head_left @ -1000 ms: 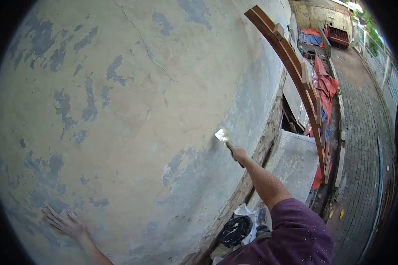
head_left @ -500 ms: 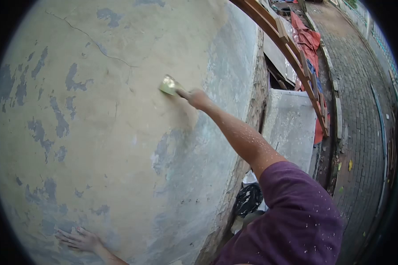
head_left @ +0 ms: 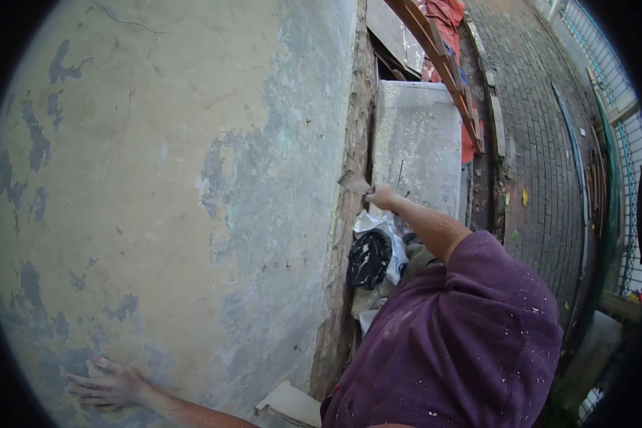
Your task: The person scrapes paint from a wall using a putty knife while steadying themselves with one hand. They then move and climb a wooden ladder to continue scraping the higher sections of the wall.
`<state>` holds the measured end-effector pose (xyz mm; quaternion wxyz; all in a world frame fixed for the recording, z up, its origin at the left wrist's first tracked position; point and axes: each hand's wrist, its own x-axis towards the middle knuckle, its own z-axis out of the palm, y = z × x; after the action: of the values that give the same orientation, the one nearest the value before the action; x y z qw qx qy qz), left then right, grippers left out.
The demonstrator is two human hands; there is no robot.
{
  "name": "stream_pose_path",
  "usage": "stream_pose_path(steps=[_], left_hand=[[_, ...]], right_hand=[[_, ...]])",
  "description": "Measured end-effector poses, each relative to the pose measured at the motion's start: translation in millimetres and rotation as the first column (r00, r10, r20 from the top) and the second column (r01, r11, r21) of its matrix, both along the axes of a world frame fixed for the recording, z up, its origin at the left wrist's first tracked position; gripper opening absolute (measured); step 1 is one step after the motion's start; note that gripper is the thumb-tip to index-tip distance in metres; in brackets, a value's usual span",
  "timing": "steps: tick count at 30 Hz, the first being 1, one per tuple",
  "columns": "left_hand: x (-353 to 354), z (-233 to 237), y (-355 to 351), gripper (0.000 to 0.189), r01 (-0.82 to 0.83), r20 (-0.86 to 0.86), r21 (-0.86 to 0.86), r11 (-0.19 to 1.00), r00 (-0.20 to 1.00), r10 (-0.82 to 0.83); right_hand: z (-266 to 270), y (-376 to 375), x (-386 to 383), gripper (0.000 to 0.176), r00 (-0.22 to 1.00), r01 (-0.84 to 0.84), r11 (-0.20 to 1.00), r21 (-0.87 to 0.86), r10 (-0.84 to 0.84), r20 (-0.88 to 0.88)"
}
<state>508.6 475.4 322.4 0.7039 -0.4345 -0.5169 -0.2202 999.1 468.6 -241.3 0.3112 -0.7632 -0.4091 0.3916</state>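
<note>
My right hand [head_left: 383, 196] is closed round the handle of a flat scraper [head_left: 354, 182], whose blade points up and left, over the rough lower edge of the wall. The wall [head_left: 164, 164] has a yellowish coat with grey-blue patches where the coat is gone, and a thin crack runs near its top. At the lower left, my left hand [head_left: 110, 385] lies against the wall with its fingers spread and holds nothing.
A black bag [head_left: 370, 258] and white sheeting lie below my right hand. Beyond are a speckled grey board [head_left: 424, 143], a wooden ladder-like frame [head_left: 449, 71], red cloth [head_left: 446, 16], a brick path [head_left: 535, 143] and a fence [head_left: 631, 178].
My right hand and the scraper have moved down and right, off the middle of the wall to its lower edge. The view has shifted right; my left hand stays on the wall.
</note>
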Motion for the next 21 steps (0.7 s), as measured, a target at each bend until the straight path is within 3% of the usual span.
stream_pose_path(steps=[2, 5, 8, 10, 11, 13, 15, 16, 17, 19, 21], left_hand=[[-2, 1, -1, 0.069, 0.027, -0.019, -0.011, 1.000, 0.999, -0.027], [0, 1, -1, 0.069, 0.026, -0.012, -0.011, 1.000, 1.000, -0.026], [4, 1, -2, 0.068, 0.021, 0.004, -0.023, 1.000, 1.000, -0.021], [3, 1, -4, 0.069, 0.008, 0.009, -0.026, 1.000, 1.000, -0.008], [4, 1, -3, 0.069, 0.005, 0.015, -0.037, 0.999, 1.000, -0.004], [11, -4, 2, 0.071, 0.002, 0.039, -0.022, 1.000, 0.999, -0.001], [26, -19, 7, 0.073, -0.020, 0.068, -0.012, 1.000, 0.997, 0.021], [50, -32, 18, 0.075, 0.056, 0.111, -0.045, 0.997, 0.993, -0.050], [78, -43, 32, 0.077, 0.136, 0.156, -0.075, 0.988, 0.980, -0.123], [149, -64, 63, 0.078, 0.285, 0.124, -0.199, 0.938, 0.956, -0.264], [201, -79, 103, 0.077, 0.408, 0.123, -0.320, 0.855, 0.913, -0.389]], right_hand=[[2, -43, 15, 0.041, 0.996, 0.089, 0.995, 0.047, -0.090, 0.019], [9, -77, 37, 0.044, 0.971, 0.204, 0.977, 0.055, -0.195, -0.135], [15, -58, 60, 0.051, 0.964, 0.257, 0.966, -0.016, -0.257, -0.065], [52, -34, 71, 0.054, 0.966, 0.246, 0.969, -0.014, -0.246, -0.077], [69, -15, 74, 0.059, 0.966, 0.244, 0.970, -0.018, -0.244, -0.088], [85, 31, 82, 0.068, 0.978, 0.206, 0.968, 0.141, -0.206, -0.012], [111, 97, 93, 0.066, 0.987, 0.159, 0.975, 0.153, -0.154, -0.044], [123, 131, 91, 0.063, 0.982, 0.186, 0.921, 0.342, -0.159, -0.106], [151, 168, 93, 0.061, 0.989, 0.135, 0.933, 0.332, -0.106, -0.103], [194, 262, 93, 0.061, 0.994, 0.031, 0.880, 0.474, 0.024, -0.110], [294, 309, 86, 0.062, 0.969, 0.116, 0.792, 0.599, 0.043, -0.244]])
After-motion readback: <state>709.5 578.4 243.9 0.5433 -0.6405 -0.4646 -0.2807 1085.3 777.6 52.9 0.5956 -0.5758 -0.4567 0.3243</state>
